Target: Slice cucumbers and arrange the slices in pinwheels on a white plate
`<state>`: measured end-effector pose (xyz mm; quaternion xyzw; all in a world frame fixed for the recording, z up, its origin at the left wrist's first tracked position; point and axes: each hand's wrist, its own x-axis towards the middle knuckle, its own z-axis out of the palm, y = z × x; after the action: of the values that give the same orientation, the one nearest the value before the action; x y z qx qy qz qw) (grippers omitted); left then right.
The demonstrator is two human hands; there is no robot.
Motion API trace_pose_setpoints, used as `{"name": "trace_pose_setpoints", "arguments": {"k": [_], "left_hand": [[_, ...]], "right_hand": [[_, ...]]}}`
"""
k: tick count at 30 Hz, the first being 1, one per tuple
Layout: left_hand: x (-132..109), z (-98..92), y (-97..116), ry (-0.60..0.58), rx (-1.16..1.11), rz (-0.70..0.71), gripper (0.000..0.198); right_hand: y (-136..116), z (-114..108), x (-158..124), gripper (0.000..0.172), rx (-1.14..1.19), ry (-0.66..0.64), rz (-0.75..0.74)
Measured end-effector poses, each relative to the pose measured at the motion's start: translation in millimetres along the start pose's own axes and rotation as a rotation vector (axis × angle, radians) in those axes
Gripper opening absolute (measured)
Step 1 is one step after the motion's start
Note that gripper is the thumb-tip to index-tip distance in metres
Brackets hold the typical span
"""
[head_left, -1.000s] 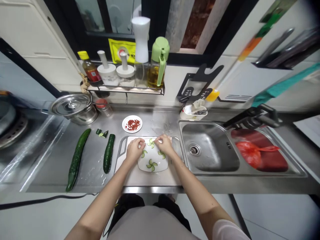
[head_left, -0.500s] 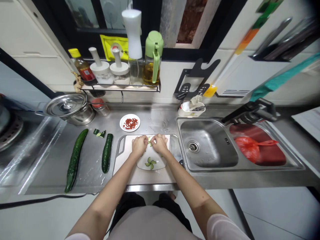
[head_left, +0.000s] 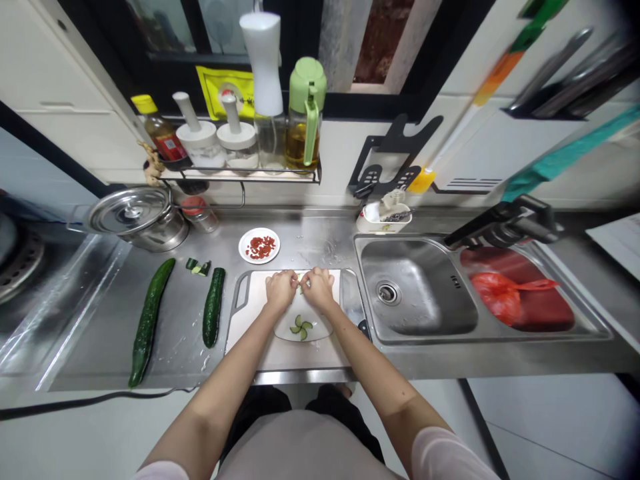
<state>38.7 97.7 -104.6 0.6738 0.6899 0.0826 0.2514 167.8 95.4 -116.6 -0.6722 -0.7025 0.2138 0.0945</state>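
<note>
My left hand point(head_left: 281, 291) and my right hand point(head_left: 319, 289) meet over the far end of a white plate point(head_left: 285, 328). Fingers of both are pinched together at small green cucumber slices point(head_left: 301, 289), which the fingertips mostly cover. Nearer to me on that plate, several cucumber slices point(head_left: 301, 327) lie in a pinwheel. Under the plate is a cutting board point(head_left: 245, 333) with a grey rim. A knife handle point(head_left: 364, 327) partly shows at the board's right edge.
Left of the board lie a short cucumber point(head_left: 214, 308), a long cucumber point(head_left: 151, 323) and cucumber offcuts point(head_left: 199, 267). Behind it is a small dish of red bits point(head_left: 259, 246). A lidded pot point(head_left: 135, 219) stands back left; a sink point(head_left: 420, 287) is at right.
Both hands stay at the plate's far end, with their fingertips slightly shifted and closer together. Less green shows between them. The pinwheel is unchanged.
</note>
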Motion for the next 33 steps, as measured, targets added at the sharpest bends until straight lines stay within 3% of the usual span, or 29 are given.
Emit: {"name": "trace_pose_setpoints", "arguments": {"k": [23, 33], "left_hand": [[-1, 0.9, -1, 0.016, -0.014, 0.010, 0.012], [-10, -9.2, -10, 0.089, -0.117, -0.053, 0.016]], "right_hand": [[3, -4, 1, 0.014, 0.020, 0.037, 0.023], [9, -30, -10, 0.019, 0.216, 0.233, 0.108]]}}
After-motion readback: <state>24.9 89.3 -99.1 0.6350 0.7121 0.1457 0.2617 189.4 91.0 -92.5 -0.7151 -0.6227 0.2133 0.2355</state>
